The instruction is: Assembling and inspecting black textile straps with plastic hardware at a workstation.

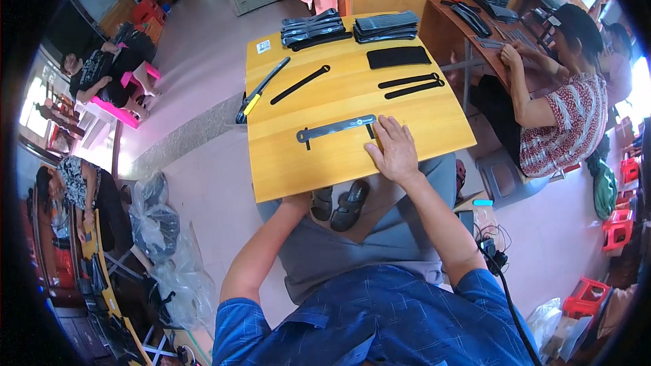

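A dark grey strap (332, 129) with a holed rounded end lies across the yellow table (319, 173). Two short black strips (308, 144) stick out from beneath it, one near each end. My right hand (395, 148) rests flat on the tabletop with fingers spread, fingertips beside the strap's right end. Below the near table edge is my left hand (299, 200); the edge hides its fingers. Beyond the strap lie one single black strap (300, 85), a pair of black straps (411, 85) and a flat black stack (399, 57).
Two bundles of grey straps (312, 30) sit at the table's far side. A yellow-handled cutter (253, 103) lies at the left edge. On the right, a person (563, 118) works at a brown table (441, 15). Plastic bags (159, 220) stand on the floor at left.
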`<action>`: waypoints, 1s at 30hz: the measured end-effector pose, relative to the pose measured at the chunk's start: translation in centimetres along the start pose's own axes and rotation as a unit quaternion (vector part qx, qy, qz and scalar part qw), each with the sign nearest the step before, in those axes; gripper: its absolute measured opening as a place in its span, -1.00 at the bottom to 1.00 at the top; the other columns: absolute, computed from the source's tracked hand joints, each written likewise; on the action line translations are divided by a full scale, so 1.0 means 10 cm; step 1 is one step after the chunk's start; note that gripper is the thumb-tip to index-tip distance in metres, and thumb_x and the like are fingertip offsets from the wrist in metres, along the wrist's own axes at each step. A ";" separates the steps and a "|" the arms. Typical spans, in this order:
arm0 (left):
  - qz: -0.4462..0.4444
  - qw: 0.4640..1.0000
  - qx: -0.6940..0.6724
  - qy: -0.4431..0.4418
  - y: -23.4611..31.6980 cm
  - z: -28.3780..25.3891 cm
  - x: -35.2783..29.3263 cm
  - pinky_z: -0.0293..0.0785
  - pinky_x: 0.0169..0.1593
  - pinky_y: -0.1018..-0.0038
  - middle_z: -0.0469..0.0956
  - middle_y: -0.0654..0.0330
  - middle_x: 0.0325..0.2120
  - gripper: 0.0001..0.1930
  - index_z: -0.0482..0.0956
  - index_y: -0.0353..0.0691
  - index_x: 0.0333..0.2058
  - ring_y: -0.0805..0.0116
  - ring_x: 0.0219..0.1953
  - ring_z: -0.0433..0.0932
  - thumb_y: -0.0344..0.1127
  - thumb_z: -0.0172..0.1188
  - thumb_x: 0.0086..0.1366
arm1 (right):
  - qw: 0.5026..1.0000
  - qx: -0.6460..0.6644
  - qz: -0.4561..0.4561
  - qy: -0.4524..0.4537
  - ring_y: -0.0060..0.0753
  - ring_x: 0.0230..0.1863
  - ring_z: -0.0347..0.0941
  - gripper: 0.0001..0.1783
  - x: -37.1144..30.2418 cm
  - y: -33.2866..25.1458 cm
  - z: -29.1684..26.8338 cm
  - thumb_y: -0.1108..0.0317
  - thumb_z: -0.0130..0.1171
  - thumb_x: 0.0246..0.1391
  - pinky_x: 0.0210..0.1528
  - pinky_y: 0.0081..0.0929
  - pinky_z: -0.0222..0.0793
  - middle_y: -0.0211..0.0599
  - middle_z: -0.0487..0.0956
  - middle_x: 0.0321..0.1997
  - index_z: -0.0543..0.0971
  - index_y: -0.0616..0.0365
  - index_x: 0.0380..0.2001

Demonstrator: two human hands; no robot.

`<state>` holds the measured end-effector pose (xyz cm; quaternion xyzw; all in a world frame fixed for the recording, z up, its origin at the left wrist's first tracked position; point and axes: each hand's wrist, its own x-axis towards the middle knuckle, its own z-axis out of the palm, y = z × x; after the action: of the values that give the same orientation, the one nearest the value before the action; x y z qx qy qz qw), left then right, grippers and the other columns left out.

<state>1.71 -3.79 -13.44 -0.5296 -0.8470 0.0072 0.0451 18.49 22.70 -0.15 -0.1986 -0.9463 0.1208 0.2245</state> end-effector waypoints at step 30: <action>-0.003 0.987 -0.144 0.067 0.01 -0.58 -0.35 0.44 0.14 -0.03 0.62 -0.05 -0.06 -0.57 0.63 -0.23 0.02 -0.11 0.06 0.55 -0.11 0.25 0.25 | 0.996 0.049 0.033 -0.073 0.03 0.22 0.49 -0.48 2.38 -0.30 0.80 0.05 0.19 0.20 0.25 -0.09 0.42 -0.05 0.59 0.18 0.60 0.12 0.13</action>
<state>3.78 -7.07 -7.87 -0.5277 -0.8356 -0.1506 0.0251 -5.81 29.15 2.81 -0.2087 -0.9461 0.1886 0.1606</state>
